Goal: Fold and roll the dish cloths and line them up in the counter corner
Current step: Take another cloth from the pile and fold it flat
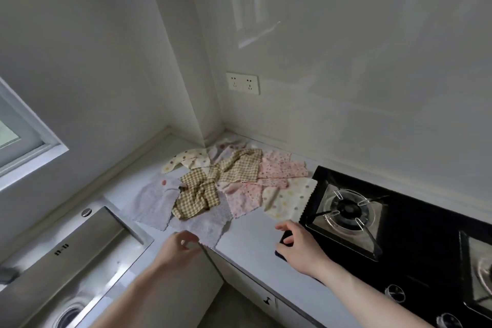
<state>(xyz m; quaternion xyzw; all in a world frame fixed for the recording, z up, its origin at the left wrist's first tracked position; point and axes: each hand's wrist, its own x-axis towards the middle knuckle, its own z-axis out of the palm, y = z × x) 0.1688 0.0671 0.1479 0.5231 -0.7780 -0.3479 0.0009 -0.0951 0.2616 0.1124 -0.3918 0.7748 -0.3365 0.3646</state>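
Several dish cloths lie spread and overlapping on the white counter (pixel 247 242) near the corner. A crumpled yellow checked cloth (pixel 198 197) sits in the middle. Lilac cloths (pixel 154 202) lie to its left and front, pink flowered cloths (pixel 279 170) to the right, and cream dotted cloths (pixel 286 200) beside the hob and at the back. My left hand (pixel 179 247) pinches the near edge of a lilac cloth (pixel 205 226) at the counter's front. Fingers spread, my right hand (pixel 298 245) hovers over the hob's near left corner and holds nothing.
A black gas hob (pixel 399 234) with a burner fills the counter on the right. A steel sink (pixel 80 255) lies to the left. Walls meet at the corner behind the cloths, with a double socket (pixel 242 83) on the right wall. A window (pixel 16 136) is at far left.
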